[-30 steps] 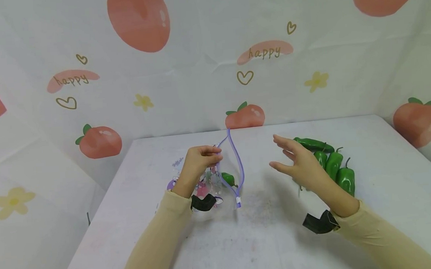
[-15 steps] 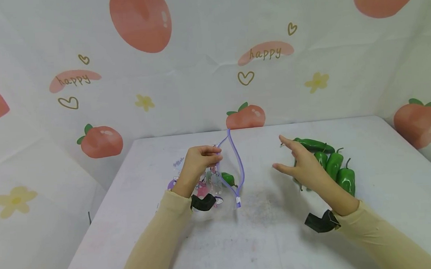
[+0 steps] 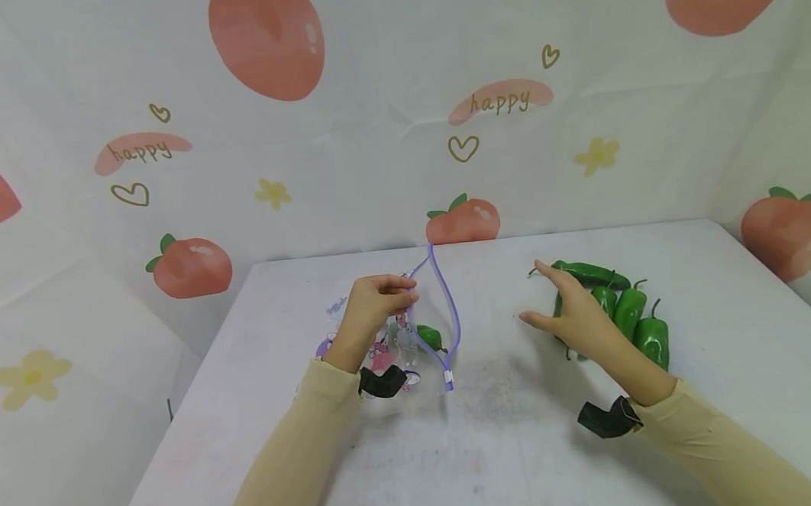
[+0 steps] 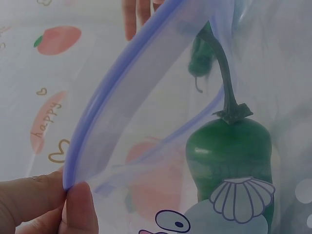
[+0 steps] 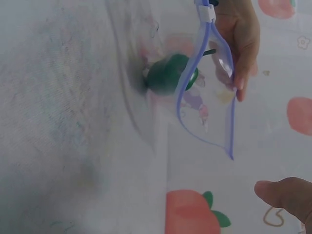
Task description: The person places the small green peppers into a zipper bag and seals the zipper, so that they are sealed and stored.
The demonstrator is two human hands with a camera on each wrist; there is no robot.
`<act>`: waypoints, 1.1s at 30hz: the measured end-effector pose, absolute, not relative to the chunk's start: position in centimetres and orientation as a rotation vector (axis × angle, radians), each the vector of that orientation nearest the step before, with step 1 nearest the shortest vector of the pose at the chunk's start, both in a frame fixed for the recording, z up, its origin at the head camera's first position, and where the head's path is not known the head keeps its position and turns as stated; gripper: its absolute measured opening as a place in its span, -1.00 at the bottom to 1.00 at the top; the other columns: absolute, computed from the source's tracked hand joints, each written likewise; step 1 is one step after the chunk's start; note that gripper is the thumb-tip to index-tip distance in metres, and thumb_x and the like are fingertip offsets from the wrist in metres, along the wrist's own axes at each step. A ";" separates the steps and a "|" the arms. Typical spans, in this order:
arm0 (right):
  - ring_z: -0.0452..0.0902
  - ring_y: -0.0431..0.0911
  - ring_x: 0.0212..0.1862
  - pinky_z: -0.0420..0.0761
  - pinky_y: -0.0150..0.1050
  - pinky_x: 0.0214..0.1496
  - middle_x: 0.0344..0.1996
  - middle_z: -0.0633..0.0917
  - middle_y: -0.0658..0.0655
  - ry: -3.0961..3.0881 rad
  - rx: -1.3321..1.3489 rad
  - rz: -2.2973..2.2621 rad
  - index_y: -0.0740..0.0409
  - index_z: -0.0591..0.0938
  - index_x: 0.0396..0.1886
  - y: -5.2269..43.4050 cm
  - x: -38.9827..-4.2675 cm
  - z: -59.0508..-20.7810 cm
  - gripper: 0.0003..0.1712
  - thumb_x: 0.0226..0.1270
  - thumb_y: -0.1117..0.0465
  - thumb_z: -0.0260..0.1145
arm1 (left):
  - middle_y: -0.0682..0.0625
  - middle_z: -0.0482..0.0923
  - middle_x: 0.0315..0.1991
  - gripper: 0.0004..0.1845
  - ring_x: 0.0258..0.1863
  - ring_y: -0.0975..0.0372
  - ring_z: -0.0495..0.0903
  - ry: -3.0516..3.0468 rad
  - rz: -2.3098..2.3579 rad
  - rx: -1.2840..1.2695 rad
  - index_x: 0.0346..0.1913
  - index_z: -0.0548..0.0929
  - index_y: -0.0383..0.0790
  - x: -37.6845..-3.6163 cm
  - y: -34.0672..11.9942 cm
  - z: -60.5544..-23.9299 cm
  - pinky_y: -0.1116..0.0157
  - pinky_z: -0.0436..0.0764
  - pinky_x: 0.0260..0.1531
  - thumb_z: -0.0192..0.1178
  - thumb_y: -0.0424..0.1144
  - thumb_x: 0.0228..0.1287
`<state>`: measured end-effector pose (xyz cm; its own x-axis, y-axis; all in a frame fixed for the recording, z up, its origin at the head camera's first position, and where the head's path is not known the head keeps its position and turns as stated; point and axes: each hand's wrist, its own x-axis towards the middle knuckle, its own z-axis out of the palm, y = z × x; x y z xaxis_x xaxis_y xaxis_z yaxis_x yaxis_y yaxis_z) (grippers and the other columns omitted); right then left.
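Observation:
My left hand (image 3: 377, 308) pinches the purple rim of a clear zip bag (image 3: 454, 311) printed with cartoon figures; its mouth gapes toward the right. Inside the bag lies a green pepper (image 3: 429, 336), its stem toward the opening, also plain in the left wrist view as a pepper (image 4: 229, 146) behind the printed film. My right hand (image 3: 577, 316) hovers at the near left side of several loose green peppers (image 3: 627, 309), thumb and fingers spread, nothing held. It hides part of the pile. Only its thumb (image 5: 282, 192) shows in the right wrist view.
All this stands on a white table (image 3: 471, 448). Behind it hangs a white cloth (image 3: 372, 148) printed with peaches, hearts and words. A white slider (image 3: 449, 376) sits at the near end of the bag's rim. Black bands (image 3: 608, 418) circle both wrists.
My right hand has moved slightly right, closer to the loose peppers, its fingers still spread. The left hand and the bag stay where they were.

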<state>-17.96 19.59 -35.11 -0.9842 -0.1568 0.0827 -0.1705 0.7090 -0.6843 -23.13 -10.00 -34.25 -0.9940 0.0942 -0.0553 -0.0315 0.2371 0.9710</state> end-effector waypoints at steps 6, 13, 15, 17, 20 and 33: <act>0.02 0.39 0.42 0.20 0.34 0.33 0.42 0.11 0.50 -2.921 0.245 1.151 0.28 0.03 0.52 19.8 -18.1 -35.7 0.02 0.24 0.09 0.40 | -0.11 0.66 -0.27 -0.78 -0.37 0.27 0.64 2.382 1.880 0.066 -0.12 0.71 -0.38 -23.1 -10.0 -34.2 0.31 0.68 -0.16 0.35 -0.42 0.15; 0.01 0.41 0.41 0.22 0.35 0.32 0.42 0.09 0.52 -2.947 0.228 1.147 0.28 0.01 0.52 20.0 -18.3 -36.2 0.05 0.23 0.06 0.41 | -0.13 0.67 -0.26 -0.78 -0.37 0.27 0.64 2.383 1.882 0.080 -0.12 0.71 -0.38 -23.1 -10.0 -34.3 0.31 0.68 -0.16 0.34 -0.41 0.16; 0.01 0.42 0.41 0.21 0.35 0.32 0.41 0.10 0.53 -2.949 0.225 1.142 0.29 0.01 0.52 20.1 -18.3 -36.4 0.05 0.23 0.07 0.40 | -0.13 0.67 -0.26 -0.78 -0.37 0.27 0.64 2.387 1.877 0.081 -0.12 0.71 -0.38 -23.1 -10.0 -34.4 0.31 0.68 -0.16 0.34 -0.40 0.16; 0.01 0.42 0.41 0.20 0.35 0.33 0.41 0.09 0.54 -2.952 0.218 1.146 0.31 0.01 0.52 20.2 -18.4 -36.7 0.04 0.24 0.07 0.40 | -0.13 0.67 -0.25 -0.78 -0.37 0.27 0.64 2.390 1.875 0.080 -0.12 0.72 -0.37 -23.2 -10.1 -34.4 0.32 0.68 -0.15 0.35 -0.40 0.16; 0.00 0.43 0.41 0.19 0.35 0.33 0.42 0.08 0.54 -2.962 0.202 1.149 0.32 0.01 0.51 20.4 -18.5 -37.1 0.04 0.25 0.05 0.39 | -0.13 0.67 -0.25 -0.78 -0.36 0.27 0.64 2.390 1.871 0.073 -0.12 0.72 -0.37 -23.2 -10.1 -34.4 0.31 0.68 -0.14 0.36 -0.39 0.15; -0.03 0.43 0.42 0.17 0.34 0.34 0.42 0.05 0.56 -2.971 0.179 1.157 0.37 -0.03 0.51 21.1 -19.1 -38.1 0.05 0.27 0.04 0.36 | -0.11 0.68 -0.28 -0.77 -0.38 0.28 0.64 2.387 1.884 0.083 -0.11 0.71 -0.40 -23.0 -10.0 -34.2 0.32 0.69 -0.18 0.34 -0.42 0.15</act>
